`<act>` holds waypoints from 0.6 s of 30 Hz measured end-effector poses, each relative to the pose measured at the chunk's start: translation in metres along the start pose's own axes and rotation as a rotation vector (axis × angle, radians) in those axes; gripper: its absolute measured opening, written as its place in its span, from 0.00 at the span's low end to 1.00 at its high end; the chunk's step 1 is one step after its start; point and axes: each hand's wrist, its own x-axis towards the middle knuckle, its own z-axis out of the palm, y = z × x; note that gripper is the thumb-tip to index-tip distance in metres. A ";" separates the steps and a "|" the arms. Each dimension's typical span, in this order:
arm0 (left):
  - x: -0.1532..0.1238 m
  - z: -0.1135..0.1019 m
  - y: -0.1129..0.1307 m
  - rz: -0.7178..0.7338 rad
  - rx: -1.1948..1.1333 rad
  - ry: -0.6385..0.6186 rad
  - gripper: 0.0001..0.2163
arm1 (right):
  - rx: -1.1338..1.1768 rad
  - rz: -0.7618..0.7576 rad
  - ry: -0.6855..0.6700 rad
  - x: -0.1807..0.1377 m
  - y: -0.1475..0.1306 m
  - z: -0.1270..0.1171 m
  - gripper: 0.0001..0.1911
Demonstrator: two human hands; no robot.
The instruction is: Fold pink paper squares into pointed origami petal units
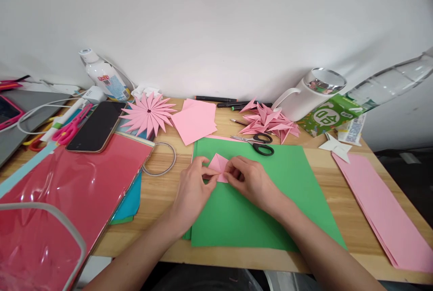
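A small piece of pink paper [219, 163] with crease lines is held between my two hands above a green paper sheet [270, 205]. My left hand [196, 182] pinches its left side between thumb and fingers. On the opposite side, my right hand [248, 176] grips the paper with curled fingers, which partly hide its edge. Just beyond lie black-handled scissors [262, 143], blades pointing left. Pink square sheets [194, 119] are stacked behind the left hand. Folded pink paper pieces [269, 122] sit in a heap behind the scissors.
A pink paper star wheel [149, 111], a phone [96, 126], a metal ring [159, 159] and a red plastic-covered folder [77, 182] lie leftward. A white mug [306, 94], a green box [329, 115] and long pink strips [382, 214] are at right. The wall [216, 25] borders the table.
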 end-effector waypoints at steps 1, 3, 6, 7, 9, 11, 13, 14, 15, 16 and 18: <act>0.001 0.000 0.001 -0.005 0.001 0.001 0.10 | -0.001 0.001 0.001 0.000 0.000 0.000 0.05; 0.002 0.000 0.003 -0.021 0.000 0.000 0.11 | -0.003 0.007 0.003 0.000 0.001 0.001 0.05; 0.002 0.001 0.004 -0.034 -0.009 0.010 0.12 | -0.009 0.018 -0.002 0.001 0.000 0.001 0.05; 0.002 0.001 0.004 -0.031 -0.013 0.015 0.12 | -0.013 0.023 -0.002 0.001 -0.001 0.001 0.05; 0.000 0.002 0.004 -0.014 -0.018 0.027 0.12 | -0.022 0.026 -0.005 0.002 -0.002 0.001 0.05; -0.001 0.003 0.003 0.001 -0.020 0.035 0.12 | -0.038 0.025 -0.008 0.002 -0.002 0.001 0.06; -0.002 0.004 0.003 0.009 -0.035 0.036 0.13 | -0.037 0.018 -0.014 0.002 -0.002 0.000 0.03; -0.002 0.004 0.002 0.016 -0.050 0.037 0.13 | -0.031 0.012 -0.017 0.002 -0.001 0.001 0.02; -0.002 0.004 0.002 0.025 -0.065 0.038 0.13 | -0.026 0.004 -0.022 0.002 -0.001 0.001 0.04; -0.002 0.004 0.001 0.039 -0.076 0.039 0.13 | -0.024 -0.006 -0.027 0.002 -0.001 0.001 0.06; -0.005 0.004 -0.003 0.089 -0.063 0.056 0.13 | -0.037 -0.025 -0.042 0.002 0.000 0.000 0.08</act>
